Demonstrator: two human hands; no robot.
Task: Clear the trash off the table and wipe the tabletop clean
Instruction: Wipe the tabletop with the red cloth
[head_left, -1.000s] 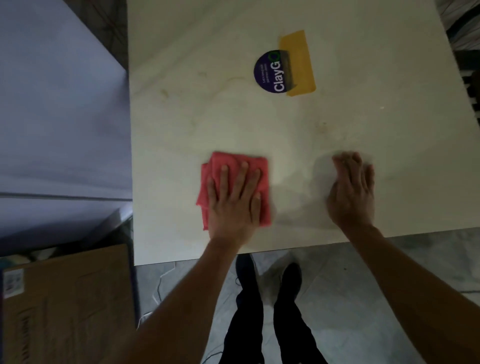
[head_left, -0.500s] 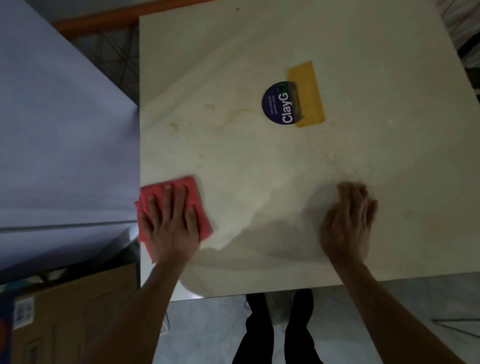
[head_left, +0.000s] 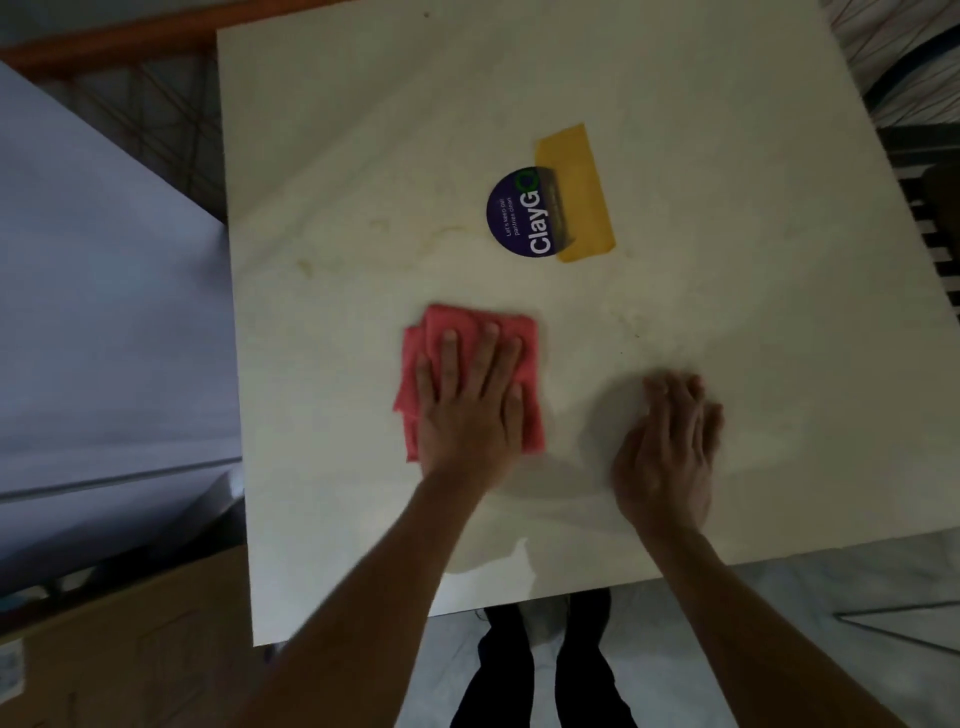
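Red cloth (head_left: 470, 364), folded into a thick pad, lies flat on the pale tabletop (head_left: 727, 130), a little left of the table's middle and nearer the person's edge than the far one. The left hand (head_left: 467, 410) presses down on it with the palm, its fingers straight and slightly spread, their tips stopping short of the cloth's far edge; red fabric shows on both sides of the hand and beyond the fingertips. The right hand (head_left: 670, 447) rests flat on the bare tabletop, well to the right of the cloth and not touching it, fingers straight and close together, gripping nothing. The two hands sit apart, with bare surface between them. Farther back on the table a round dark-blue sticker (head_left: 519, 213) reading "ClayGo" is stuck to the top, and a strip of yellow tape (head_left: 576, 192) overlaps its right side. Faint yellowish stains (head_left: 379, 228) mark the surface left of the sticker, and another smear lies to the right, beyond the right hand. A damp-looking sheen shows near the front edge between the forearms. Below the table's front edge the person's dark trousers and shoes (head_left: 545, 675) stand on a grey floor, and a brown cardboard box (head_left: 130, 649) sits at the lower left beside the table.
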